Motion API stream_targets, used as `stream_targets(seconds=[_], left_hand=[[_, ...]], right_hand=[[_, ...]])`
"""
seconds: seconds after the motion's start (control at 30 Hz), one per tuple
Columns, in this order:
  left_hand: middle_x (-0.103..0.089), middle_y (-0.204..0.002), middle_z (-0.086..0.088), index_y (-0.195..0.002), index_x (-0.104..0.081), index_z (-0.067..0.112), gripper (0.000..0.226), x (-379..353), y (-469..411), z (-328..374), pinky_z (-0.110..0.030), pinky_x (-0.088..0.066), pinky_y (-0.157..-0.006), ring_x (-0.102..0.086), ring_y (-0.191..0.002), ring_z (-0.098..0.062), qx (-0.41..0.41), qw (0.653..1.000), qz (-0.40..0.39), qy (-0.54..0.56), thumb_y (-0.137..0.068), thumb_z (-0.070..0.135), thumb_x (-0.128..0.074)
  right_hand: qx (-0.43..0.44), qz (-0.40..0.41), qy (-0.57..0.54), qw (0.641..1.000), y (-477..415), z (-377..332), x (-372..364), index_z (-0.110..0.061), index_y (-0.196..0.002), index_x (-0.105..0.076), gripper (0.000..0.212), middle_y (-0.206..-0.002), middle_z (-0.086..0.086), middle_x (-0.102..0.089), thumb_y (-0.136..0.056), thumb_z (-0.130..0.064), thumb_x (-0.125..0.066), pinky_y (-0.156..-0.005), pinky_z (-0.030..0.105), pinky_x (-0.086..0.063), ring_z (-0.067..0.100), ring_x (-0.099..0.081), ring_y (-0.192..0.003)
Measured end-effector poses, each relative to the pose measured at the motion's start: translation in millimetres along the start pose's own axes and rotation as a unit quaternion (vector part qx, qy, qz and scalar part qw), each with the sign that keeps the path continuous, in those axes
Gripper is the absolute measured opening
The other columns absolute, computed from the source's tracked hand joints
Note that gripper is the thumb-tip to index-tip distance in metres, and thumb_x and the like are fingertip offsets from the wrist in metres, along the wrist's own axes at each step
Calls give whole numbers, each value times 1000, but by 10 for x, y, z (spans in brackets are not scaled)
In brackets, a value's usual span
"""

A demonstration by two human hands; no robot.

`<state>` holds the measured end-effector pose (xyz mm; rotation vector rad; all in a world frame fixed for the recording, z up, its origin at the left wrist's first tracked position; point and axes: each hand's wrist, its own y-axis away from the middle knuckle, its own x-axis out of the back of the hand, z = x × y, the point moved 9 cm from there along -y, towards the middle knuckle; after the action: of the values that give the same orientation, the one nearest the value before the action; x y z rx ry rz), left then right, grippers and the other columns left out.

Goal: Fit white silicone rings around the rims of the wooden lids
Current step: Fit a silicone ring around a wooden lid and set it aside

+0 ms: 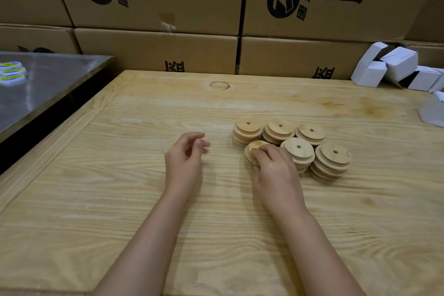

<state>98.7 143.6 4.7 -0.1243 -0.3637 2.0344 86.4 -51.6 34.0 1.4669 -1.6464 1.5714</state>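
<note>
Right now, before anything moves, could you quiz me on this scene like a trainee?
1. True or false: the right hand grips the round wooden lid atop one stack.
2. How many stacks of such lids stand on the pale wooden table?
3. What lies at the table's far right? A) small white cardboard cartons B) glass jars C) steel bowls
Key: 1 true; 2 six; 3 A.

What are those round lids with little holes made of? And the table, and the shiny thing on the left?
The lids look like pale, matte wood: faint grain shows on top. The table seems wood too, with long wavy grain. The shiny surface is probably metal: grey and reflective.
</note>
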Motion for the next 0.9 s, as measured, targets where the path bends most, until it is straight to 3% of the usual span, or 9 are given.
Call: stream_targets(seconds=[0.07, 0.13, 0.2, 0.27, 0.33, 0.43, 0.53, 0.73, 0.9], left_hand=[[-68, -75, -2, -94, -62, 16, 19, -228, 96, -66, -20, -48, -50, -60, -56, -8, 63, 994, -57, 70, -95, 3, -48], [-67, -74, -4, -104, -60, 5, 17, -468, 219, -124, -20, -45, -42, -58, -49, -8, 106, 981, -128, 96, -95, 1, -47], [-68, -77, -6, -116, -56, 3, 23, -634, 326, -131, -22, -46, -43, -60, -51, -12, 123, 968, -191, 105, -95, 2, -47], [-69, -85, -7, -124, -53, 16, 30, -714, 373, -102, -23, -48, -49, -63, -58, -16, 103, 961, -237, 96, -96, 7, -48], [-69, -90, -8, -126, -50, 32, 36, -752, 387, -69, -23, -50, -54, -65, -65, -19, 84, 955, -268, 93, -97, 11, -47], [-67, -82, -1, -127, -52, 34, 36, -785, 401, -54, -21, -49, -58, -63, -68, -13, 64, 950, -297, 77, -98, 13, -45], [-69, -81, 9, -114, -62, 31, 29, -776, 402, -35, -22, -51, -57, -63, -70, -8, 59, 951, -289, 91, -97, 12, -47], [-72, -79, 1, -87, -71, 13, 11, -594, 287, -63, -30, -58, -58, -68, -74, -12, 91, 960, -188, 188, -87, 9, -60], [-69, -74, 6, -88, -68, 15, 19, -528, 257, -45, -24, -55, -54, -63, -68, -3, 78, 968, -158, 180, -87, -2, -59]], right_hand=[[2, 16, -7, 1000, 4, -3, 29, -2, -96, -68, 30, -98, 10, -63, -67, 7, -68, -74, 42, -50, 31, -57, -89], [6, 28, -8, 1000, 7, -10, 48, -1, -91, -68, 26, -94, 11, -63, -67, 8, -67, -73, 42, -50, 32, -58, -86], [10, 45, -15, 999, 12, -22, 80, -1, -88, -68, 24, -92, 11, -64, -66, 9, -67, -72, 42, -51, 32, -59, -84], [18, 68, -35, 997, 20, -48, 137, -2, -86, -68, 23, -89, 11, -65, -65, 9, -69, -70, 42, -52, 33, -60, -81], [31, 81, -51, 995, 28, -93, 177, -2, -86, -69, 26, -87, 10, -66, -63, 9, -70, -69, 40, -52, 32, -61, -78], [60, 80, -63, 993, 47, -193, 171, -2, -87, -69, 26, -86, 11, -66, -64, 10, -69, -69, 40, -53, 32, -61, -77], [73, 85, -82, 990, 62, -247, 170, -1, -88, -69, 22, -88, 11, -66, -68, 9, -68, -70, 40, -54, 32, -62, -78], [104, 91, -125, 983, 80, -332, 191, -5, -88, -69, 15, -90, 7, -65, -76, 4, -68, -71, 37, -52, 26, -60, -80], [17, 78, -89, 993, 9, -61, 289, -6, -91, -69, 17, -90, 7, -65, -78, 1, -61, -75, 41, -49, 29, -58, -84]])
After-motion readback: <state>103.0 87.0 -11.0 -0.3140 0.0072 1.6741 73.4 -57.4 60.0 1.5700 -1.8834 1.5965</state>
